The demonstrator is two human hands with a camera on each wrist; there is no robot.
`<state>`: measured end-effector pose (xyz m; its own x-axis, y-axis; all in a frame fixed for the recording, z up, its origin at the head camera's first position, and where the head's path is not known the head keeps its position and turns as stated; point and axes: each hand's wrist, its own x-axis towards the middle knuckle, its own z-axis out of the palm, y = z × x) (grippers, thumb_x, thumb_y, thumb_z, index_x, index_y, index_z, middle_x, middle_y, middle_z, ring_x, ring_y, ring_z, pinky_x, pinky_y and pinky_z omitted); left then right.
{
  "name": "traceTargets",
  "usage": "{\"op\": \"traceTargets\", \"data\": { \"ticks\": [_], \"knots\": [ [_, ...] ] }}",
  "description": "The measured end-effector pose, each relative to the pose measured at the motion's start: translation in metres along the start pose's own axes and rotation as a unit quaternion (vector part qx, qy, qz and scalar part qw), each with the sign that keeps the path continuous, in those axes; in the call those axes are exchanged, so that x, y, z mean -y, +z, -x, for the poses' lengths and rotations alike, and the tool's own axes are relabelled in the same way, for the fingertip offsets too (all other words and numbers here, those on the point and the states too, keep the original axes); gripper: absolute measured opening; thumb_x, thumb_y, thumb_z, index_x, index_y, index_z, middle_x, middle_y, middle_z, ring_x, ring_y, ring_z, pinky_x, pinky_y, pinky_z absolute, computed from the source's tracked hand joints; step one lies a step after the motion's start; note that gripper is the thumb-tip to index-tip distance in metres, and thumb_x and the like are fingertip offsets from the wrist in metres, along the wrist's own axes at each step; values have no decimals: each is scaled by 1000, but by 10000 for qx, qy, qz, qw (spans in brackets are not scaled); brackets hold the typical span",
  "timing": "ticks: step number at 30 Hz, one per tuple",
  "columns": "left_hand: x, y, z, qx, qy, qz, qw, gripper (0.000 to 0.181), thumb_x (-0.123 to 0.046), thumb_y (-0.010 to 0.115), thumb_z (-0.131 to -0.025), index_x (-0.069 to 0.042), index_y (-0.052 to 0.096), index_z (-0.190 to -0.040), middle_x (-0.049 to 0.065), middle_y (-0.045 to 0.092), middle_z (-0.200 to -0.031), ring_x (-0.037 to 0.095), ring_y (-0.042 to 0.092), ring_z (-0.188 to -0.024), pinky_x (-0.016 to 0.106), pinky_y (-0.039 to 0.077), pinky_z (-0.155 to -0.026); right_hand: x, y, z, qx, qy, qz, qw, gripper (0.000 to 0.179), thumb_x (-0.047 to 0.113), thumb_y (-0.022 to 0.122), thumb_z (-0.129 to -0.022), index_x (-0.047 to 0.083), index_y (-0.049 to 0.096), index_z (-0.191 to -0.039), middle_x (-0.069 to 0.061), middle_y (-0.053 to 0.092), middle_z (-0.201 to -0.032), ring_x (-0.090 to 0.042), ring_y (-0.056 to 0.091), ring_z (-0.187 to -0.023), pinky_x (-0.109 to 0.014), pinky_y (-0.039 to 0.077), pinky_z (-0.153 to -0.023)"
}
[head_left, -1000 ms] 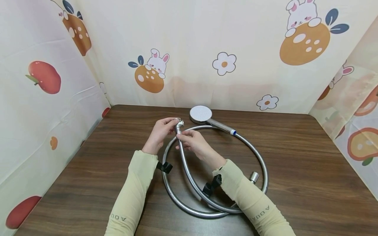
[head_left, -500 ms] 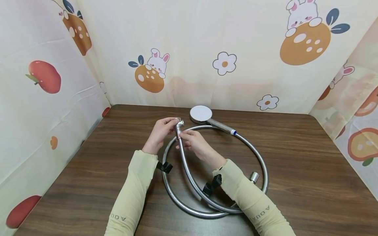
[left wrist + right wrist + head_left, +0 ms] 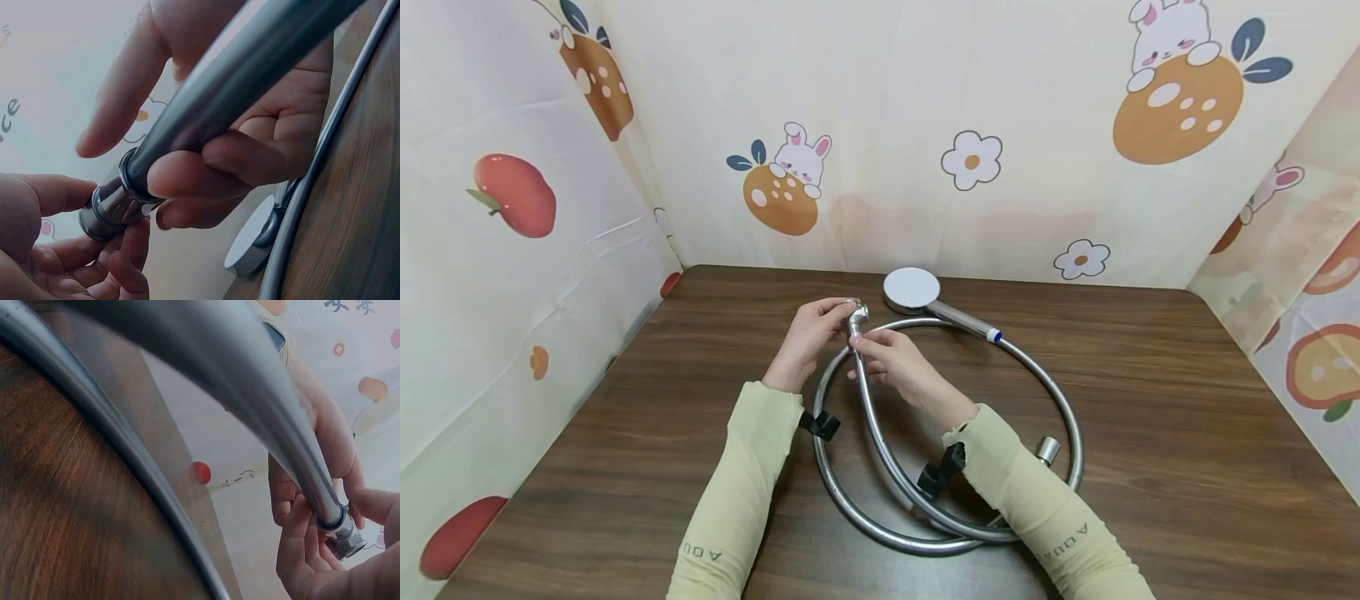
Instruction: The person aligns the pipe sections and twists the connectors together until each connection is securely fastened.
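Note:
A shiny metal shower hose (image 3: 880,442) rises from its coil to a small chrome fitting (image 3: 859,314) on its raised end. My left hand (image 3: 805,337) pinches that fitting between thumb and fingers, as the left wrist view shows from close by. Just below it, my right hand (image 3: 902,362) holds the hose end at its collar, fingers curled round the underside. The right thumb (image 3: 115,106) stands off the metal in the left wrist view. Behind the hands lies a shower head (image 3: 910,290), its white face up and a blue-and-white band at its handle's end.
The hose coil lies on a dark wood table (image 3: 1187,417), partly under the right sleeve. A cylindrical metal connector (image 3: 1047,450) sticks out beside that forearm. Printed curtains (image 3: 880,150) with fruit, rabbits and flowers surround the table's back and sides. Black straps (image 3: 826,425) circle both wrists.
The right thumb and fingertips shift slightly along and around the hose collar, moving off and back on. The left hand keeps its pinch on the fitting; the shower head stays put.

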<state>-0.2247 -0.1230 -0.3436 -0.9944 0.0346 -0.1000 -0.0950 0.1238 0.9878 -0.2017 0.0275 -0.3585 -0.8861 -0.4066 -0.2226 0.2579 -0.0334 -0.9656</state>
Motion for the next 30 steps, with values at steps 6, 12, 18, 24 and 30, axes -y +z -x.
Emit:
{"op": "traceTargets", "data": {
  "ticks": [6, 12, 18, 24, 30],
  "knots": [
    [0, 0, -1, -25, -46, -56, 10000, 32, -26, 54, -91, -4, 62, -113, 3, 60, -90, 16, 53, -76, 36, 43, -79, -1, 1, 0, -139, 31, 85, 9999, 34, 17, 58, -89, -3, 46, -115, -6, 60, -88, -12, 64, -65, -27, 48, -64],
    [0, -1, -3, -8, -27, -49, 10000, 34, -27, 55, -91, -3, 62, -113, 3, 60, -90, 15, 53, -76, 43, 41, -86, 1, 2, 0, -122, 14, -8, 9999, 33, 16, 56, -89, -4, 47, -114, -7, 58, -91, -12, 64, -65, -26, 49, -65],
    [0, -1, -2, 25, -36, 23, 10000, 34, -27, 55, -91, -3, 61, -113, 1, 60, -88, 14, 53, -75, 46, 39, -89, 2, 1, 0, -116, 72, -109, 9998, 29, 15, 54, -91, -3, 48, -112, -2, 58, -85, -11, 64, -63, -25, 48, -64],
    [1, 0, -3, 8, -38, 80, 10000, 33, -25, 54, -91, -2, 61, -113, 0, 61, -85, 12, 54, -72, 47, 39, -88, 1, 1, 0, -54, 46, -129, 9999, 27, 14, 52, -92, -4, 50, -112, 0, 58, -82, -10, 64, -62, -24, 46, -63],
    [0, 0, -3, 2, -65, 97, 9999, 33, -25, 55, -90, -2, 61, -113, -1, 61, -84, 11, 54, -71, 47, 39, -88, 1, 1, 1, 20, -13, -174, 9998, 29, 14, 50, -93, -6, 49, -114, -3, 59, -87, -10, 64, -63, -25, 48, -65]
  ]
}}
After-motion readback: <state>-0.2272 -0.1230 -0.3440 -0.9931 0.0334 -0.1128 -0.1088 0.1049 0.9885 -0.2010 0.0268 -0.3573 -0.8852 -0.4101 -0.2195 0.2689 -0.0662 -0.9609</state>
